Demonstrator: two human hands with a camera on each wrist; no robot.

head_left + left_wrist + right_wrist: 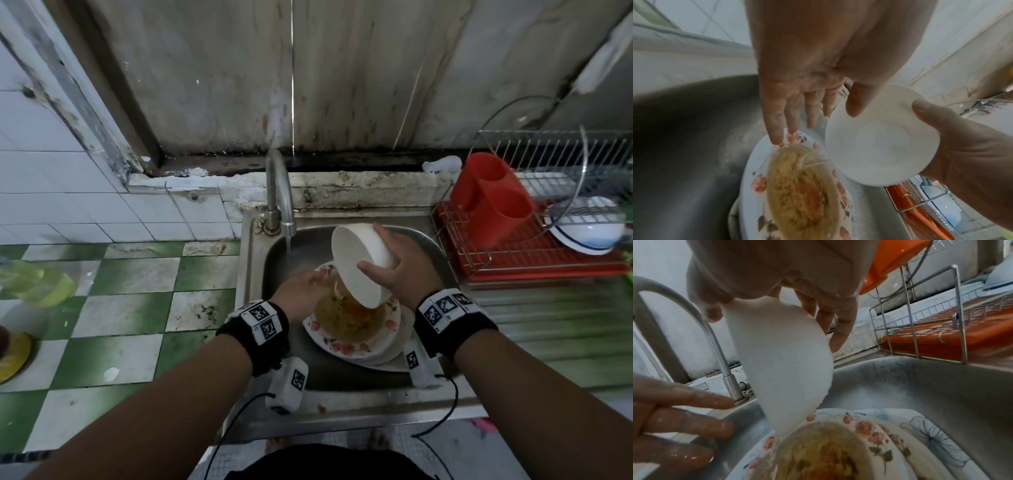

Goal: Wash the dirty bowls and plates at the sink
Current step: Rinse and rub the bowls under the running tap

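Observation:
My right hand (394, 270) grips a white bowl (359, 263) by its rim, tilted steeply over the sink (424, 246), mouth facing left. Its lower edge hangs just above a rose-patterned plate (346, 347) filled with brownish, food-stained water (346, 318), which lies on other plates. The bowl's clean inside (879, 142) shows in the left wrist view. My wet left hand (305, 284) is open, fingers (777, 126) straight, reaching to the plate's far rim beside the bowl. Water runs from the tap (279, 195).
A wire drying rack (534, 246) on a red tray stands right of the sink, with a red cutlery holder (493, 202) and a white blue-rimmed dish (589, 233). Green-and-white tiled counter (130, 301) lies to the left, with a yellowish bag (37, 281).

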